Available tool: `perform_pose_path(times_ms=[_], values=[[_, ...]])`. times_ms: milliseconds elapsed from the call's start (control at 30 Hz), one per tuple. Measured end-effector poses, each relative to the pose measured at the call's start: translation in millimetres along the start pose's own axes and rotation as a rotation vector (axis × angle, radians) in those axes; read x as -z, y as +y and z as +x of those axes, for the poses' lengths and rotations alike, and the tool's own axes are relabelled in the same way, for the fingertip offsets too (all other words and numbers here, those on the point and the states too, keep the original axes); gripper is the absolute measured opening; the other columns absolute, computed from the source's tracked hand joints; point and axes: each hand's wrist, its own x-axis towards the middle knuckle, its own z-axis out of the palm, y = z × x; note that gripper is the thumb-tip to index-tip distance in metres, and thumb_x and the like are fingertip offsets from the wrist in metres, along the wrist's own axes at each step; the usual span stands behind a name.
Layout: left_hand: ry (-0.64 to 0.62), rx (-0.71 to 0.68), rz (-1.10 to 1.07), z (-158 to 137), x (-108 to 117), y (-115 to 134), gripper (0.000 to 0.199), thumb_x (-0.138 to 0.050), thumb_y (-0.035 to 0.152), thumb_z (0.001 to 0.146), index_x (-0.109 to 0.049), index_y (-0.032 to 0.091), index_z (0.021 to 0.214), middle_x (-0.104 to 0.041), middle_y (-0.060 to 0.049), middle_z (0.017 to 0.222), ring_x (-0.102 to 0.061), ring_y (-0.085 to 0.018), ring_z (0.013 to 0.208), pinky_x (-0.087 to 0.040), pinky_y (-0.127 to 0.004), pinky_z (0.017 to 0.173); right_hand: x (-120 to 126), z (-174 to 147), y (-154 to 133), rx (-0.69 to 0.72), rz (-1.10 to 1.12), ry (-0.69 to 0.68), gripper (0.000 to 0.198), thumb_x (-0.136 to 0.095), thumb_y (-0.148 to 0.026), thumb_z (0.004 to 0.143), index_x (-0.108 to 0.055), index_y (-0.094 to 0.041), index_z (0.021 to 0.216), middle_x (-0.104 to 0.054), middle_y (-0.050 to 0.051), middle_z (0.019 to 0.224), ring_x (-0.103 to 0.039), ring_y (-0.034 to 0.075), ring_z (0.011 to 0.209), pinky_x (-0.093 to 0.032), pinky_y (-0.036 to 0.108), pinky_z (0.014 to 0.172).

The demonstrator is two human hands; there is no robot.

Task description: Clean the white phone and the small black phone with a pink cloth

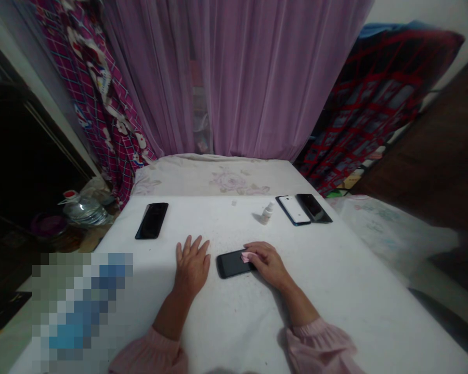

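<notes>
A black smartphone (234, 264) lies face up on the white-covered table, between my two hands. My right hand (269, 264) is over its right end, fingers closed on a small pink cloth (248, 256) that touches the screen. The right end of the phone is hidden under that hand. To the left of the phone, my left hand (193, 262) rests flat on the tablecloth, fingers spread and holding nothing.
A small spray bottle (267, 213) stands behind the phone. Further right lie a white phone (294, 209) on a dark blue one and a black phone (314, 208). Another black phone (152, 221) lies at left. A water jug (85, 208) stands beyond the table's left edge.
</notes>
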Motion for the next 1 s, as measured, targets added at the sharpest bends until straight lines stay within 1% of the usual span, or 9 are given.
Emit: perform_pose_path(times_ms=[200, 400, 567, 800, 933, 1000], values=[[0.011, 0.021, -0.003, -0.5, 1.4, 3.2, 0.039, -0.043, 0.023, 0.095, -0.062, 0.023, 0.130, -0.057, -0.008, 0.141, -0.040, -0.038, 0.137, -0.023, -0.062, 0.113, 0.3, 0.3, -0.3, 0.005, 0.010, -0.013, 0.022, -0.056, -0.035, 0.089, -0.075, -0.026, 0.082, -0.076, 0.005, 0.099, -0.067, 0.024, 0.097, -0.046, 0.043, 0.092], [0.012, 0.019, -0.010, -0.4, 0.3, 2.0, 0.040, -0.043, 0.022, 0.095, -0.062, 0.023, 0.130, -0.057, -0.009, 0.141, -0.038, -0.038, 0.139, -0.023, -0.063, 0.113, 0.1, -0.1, 0.0, 0.003, 0.012, -0.010, 0.021, -0.057, -0.034, 0.089, -0.075, -0.026, 0.082, -0.076, 0.005, 0.099, -0.067, 0.023, 0.098, -0.047, 0.042, 0.092], [-0.010, 0.026, -0.017, -0.4, -0.8, 0.7, 0.040, -0.043, 0.024, 0.095, -0.061, 0.025, 0.131, -0.055, -0.009, 0.142, -0.043, -0.037, 0.135, -0.020, -0.064, 0.113, 0.1, -0.4, 2.9, 0.008, 0.005, -0.014, 0.021, -0.057, -0.034, 0.088, -0.075, -0.026, 0.084, -0.076, 0.006, 0.100, -0.067, 0.024, 0.098, -0.047, 0.043, 0.092], [-0.008, 0.015, -0.044, -0.2, 0.5, -0.5, 0.040, -0.045, 0.024, 0.094, -0.061, 0.024, 0.131, -0.056, -0.010, 0.141, -0.045, -0.039, 0.133, -0.019, -0.069, 0.111, -1.8, -1.1, 4.5, 0.004, 0.018, 0.002, 0.021, -0.056, -0.035, 0.089, -0.075, -0.026, 0.084, -0.075, 0.005, 0.100, -0.067, 0.024, 0.098, -0.047, 0.043, 0.092], [0.015, 0.015, -0.051, -0.7, 1.1, 0.2, 0.039, -0.045, 0.023, 0.094, -0.062, 0.024, 0.130, -0.057, -0.010, 0.140, -0.046, -0.039, 0.133, -0.014, -0.070, 0.111, -2.0, -1.1, 3.8, 0.004, 0.014, 0.010, 0.021, -0.057, -0.035, 0.088, -0.075, -0.026, 0.083, -0.075, 0.005, 0.099, -0.067, 0.023, 0.097, -0.047, 0.041, 0.091], [0.010, 0.012, -0.046, -0.6, 0.2, 0.2, 0.039, -0.044, 0.023, 0.095, -0.061, 0.023, 0.130, -0.057, -0.011, 0.140, -0.045, -0.040, 0.133, -0.014, -0.072, 0.110, -1.7, -0.8, 2.9, 0.002, 0.013, 0.009, 0.021, -0.057, -0.034, 0.088, -0.075, -0.026, 0.082, -0.075, 0.005, 0.099, -0.067, 0.023, 0.097, -0.047, 0.041, 0.091]])
